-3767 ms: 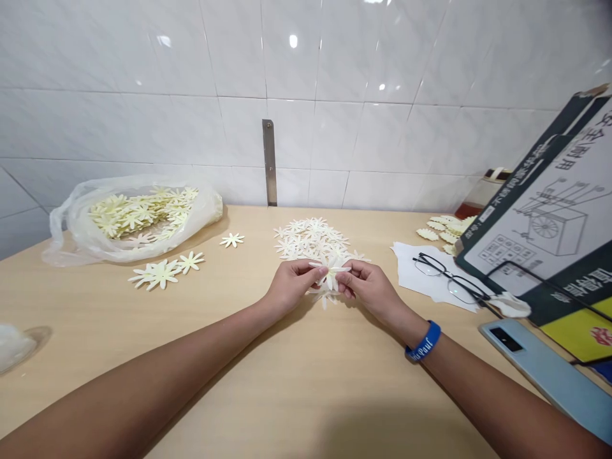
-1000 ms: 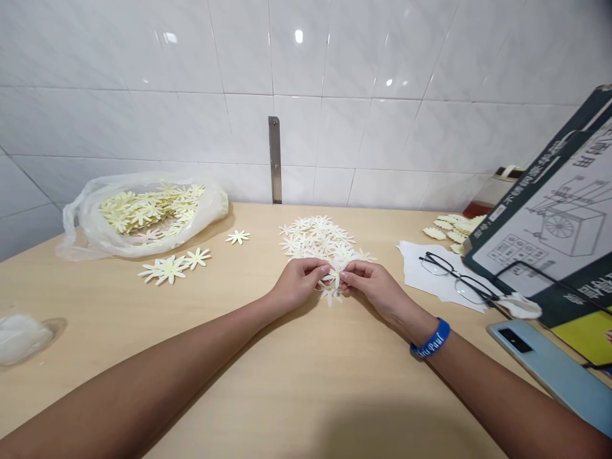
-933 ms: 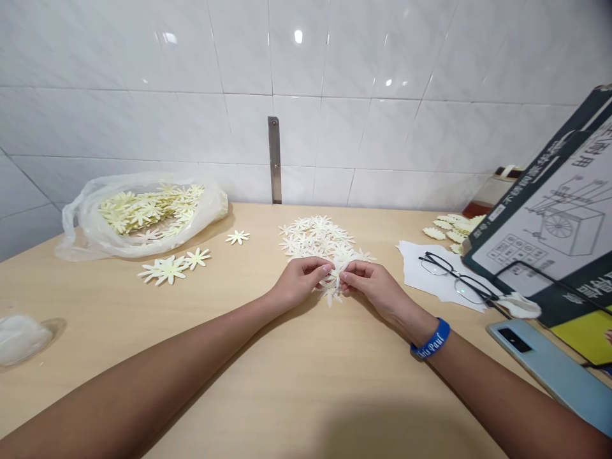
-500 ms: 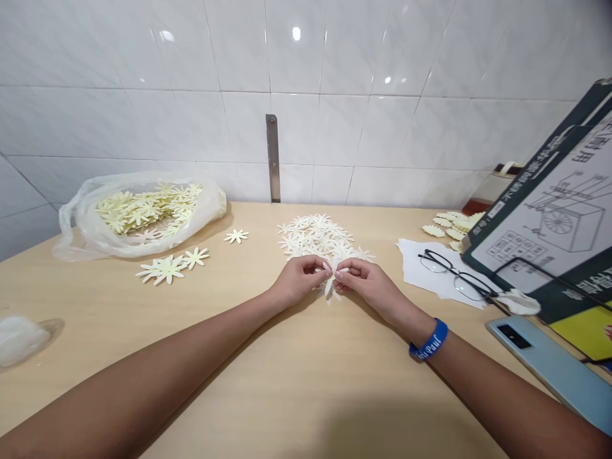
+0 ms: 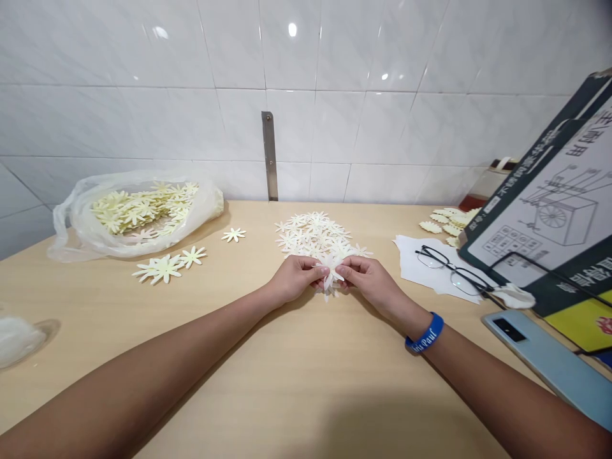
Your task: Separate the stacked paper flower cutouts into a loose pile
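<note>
Between my two hands is a white flower-shaped cutout (image 5: 333, 271) with long narrow petals. My left hand (image 5: 300, 278) pinches its petals from the left with thumb and fingers. From the other side, my right hand (image 5: 362, 276), with a blue wristband (image 5: 425, 334) on its wrist, grips petals in the same way. Just behind my fingers lies a heap of similar white flower cutouts (image 5: 313, 233). More petals show below my fingertips; whether they belong to the held piece or another I cannot tell.
At the left sits a plastic bag (image 5: 201, 220) of pale yellow flower cutouts, with several loose flowers (image 5: 165, 268) before it. On the right are glasses (image 5: 449, 271) on white paper (image 5: 406, 255), a light blue phone (image 5: 549, 363), a leaning box (image 5: 535, 217) and scalloped yellow pieces (image 5: 449, 223).
The petals of the held flower are drawn closer together and stand up more between my fingers. Both hands stay in nearly the same place; the whole view has shifted slightly.
</note>
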Action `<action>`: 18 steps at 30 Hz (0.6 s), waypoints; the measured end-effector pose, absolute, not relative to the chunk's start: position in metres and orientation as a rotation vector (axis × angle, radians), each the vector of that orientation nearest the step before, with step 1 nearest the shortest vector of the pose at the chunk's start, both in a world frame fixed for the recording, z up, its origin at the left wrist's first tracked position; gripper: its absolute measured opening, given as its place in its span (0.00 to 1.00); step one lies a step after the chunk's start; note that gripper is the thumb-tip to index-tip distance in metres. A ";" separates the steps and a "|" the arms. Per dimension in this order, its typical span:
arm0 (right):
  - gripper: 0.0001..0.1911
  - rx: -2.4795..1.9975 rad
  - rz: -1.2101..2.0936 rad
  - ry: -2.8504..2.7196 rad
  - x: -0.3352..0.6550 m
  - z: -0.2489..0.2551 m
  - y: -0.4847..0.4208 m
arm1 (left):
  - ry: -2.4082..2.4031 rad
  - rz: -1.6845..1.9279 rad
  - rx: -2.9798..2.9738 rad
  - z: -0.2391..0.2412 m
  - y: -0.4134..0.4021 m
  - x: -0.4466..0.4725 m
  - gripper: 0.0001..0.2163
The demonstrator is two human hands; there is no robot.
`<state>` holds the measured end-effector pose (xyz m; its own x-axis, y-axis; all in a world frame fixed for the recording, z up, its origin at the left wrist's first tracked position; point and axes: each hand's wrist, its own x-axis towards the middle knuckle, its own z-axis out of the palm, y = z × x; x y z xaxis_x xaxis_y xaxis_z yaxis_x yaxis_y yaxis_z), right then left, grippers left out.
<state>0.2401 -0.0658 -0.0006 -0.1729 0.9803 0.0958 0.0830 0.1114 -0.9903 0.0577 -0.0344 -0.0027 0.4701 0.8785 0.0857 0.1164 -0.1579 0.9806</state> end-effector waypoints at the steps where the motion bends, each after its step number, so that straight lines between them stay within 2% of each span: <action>1: 0.16 -1.099 1.213 -1.443 0.240 -0.001 -0.065 | 0.877 0.847 1.584 -0.004 -0.034 0.058 0.16; 10: 0.16 -1.129 1.169 -1.367 0.249 -0.002 -0.059 | 0.876 1.075 1.282 -0.006 -0.027 0.056 0.12; 15: 0.15 -1.153 1.174 -1.354 0.252 -0.001 -0.058 | 1.073 1.123 1.438 -0.004 -0.023 0.049 0.14; 18: 0.15 -1.345 0.940 -1.395 0.260 -0.001 -0.053 | 1.282 1.156 1.712 -0.006 -0.019 0.043 0.13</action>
